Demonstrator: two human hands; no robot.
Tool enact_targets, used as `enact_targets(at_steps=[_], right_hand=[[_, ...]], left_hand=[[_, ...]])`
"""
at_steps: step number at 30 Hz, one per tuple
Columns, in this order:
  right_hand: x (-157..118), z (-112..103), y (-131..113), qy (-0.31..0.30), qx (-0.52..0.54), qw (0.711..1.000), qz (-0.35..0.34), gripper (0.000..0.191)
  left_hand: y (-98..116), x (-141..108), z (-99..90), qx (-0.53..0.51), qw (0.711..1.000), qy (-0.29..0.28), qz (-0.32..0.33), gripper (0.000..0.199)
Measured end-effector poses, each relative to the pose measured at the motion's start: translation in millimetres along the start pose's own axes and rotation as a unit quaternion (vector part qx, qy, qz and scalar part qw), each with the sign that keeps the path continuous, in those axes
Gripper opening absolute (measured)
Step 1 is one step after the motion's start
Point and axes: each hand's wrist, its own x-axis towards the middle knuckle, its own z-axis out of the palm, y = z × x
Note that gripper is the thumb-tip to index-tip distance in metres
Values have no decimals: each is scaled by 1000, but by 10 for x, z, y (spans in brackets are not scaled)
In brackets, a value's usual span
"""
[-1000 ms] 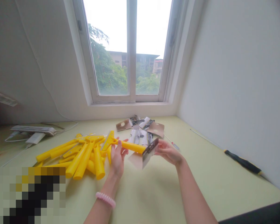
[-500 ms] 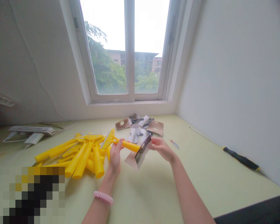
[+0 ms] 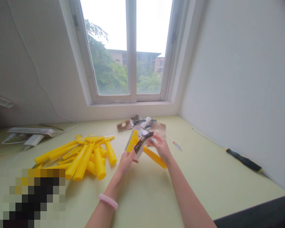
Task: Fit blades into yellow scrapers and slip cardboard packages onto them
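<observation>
Two bare forearms of ours reach in from the near side over the pale green counter (image 3: 144, 196), a pink coiled band (image 3: 108, 201) around our left wrist. A pixelated patch hides the near left corner, and a dark surface (image 3: 256, 212) shows at the near right, past the edge of the counter.

Between our hands, above the middle of the counter, we have a yellow scraper (image 3: 155, 157) and a black-printed card (image 3: 143, 142). Our left hand (image 3: 125, 161) grasps the left end of the card beside the scraper's head; whether it also grips the scraper we cannot tell. Our right hand (image 3: 162, 148) pinches the far right end of the card. The card lies across the scraper, whose head points far left and whose handle slants out toward the near right.

To our left lies a heap of yellow scrapers (image 3: 85, 158), handles mostly toward us, heads overlapping. To our right, near the wall (image 3: 239, 79), lies a long screwdriver with a black and yellow handle (image 3: 243, 160). A small screwdriver (image 3: 177, 145) with a clear handle lies just beyond our right hand.

Farther off, we see loose printed and brown cards (image 3: 158, 127) overlapping near the far edge, and a white power strip (image 3: 32, 130) with cords at the far left. Past them stands a window (image 3: 131, 63), with trees (image 3: 106, 71) and a building (image 3: 144, 58) outside.
</observation>
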Motion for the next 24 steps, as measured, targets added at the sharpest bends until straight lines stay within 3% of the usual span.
enact_targets(at_steps=[5,9,13,19,21,24], right_hand=[[-97,72,-18,-64,-59,986,142,56],[-107,115,4,-44,-44,971,232,64],[-51,82,46,19,0,975,220,72],[-51,47,82,21,-5,982,187,75],[-92,53,58,-2,-9,984,180,77],[-181,31,-15,-111,-8,977,185,90]], left_hand=[[34,-26,-54,-50,997,-58,33,56],[-19,2,-82,-64,998,-24,-8,61],[29,-7,-81,-101,993,10,-59,47],[190,-100,-35,-38,997,1,-70,59],[166,-94,-43,-14,997,-19,-77,71],[68,-45,-100,35,997,-9,-64,80]])
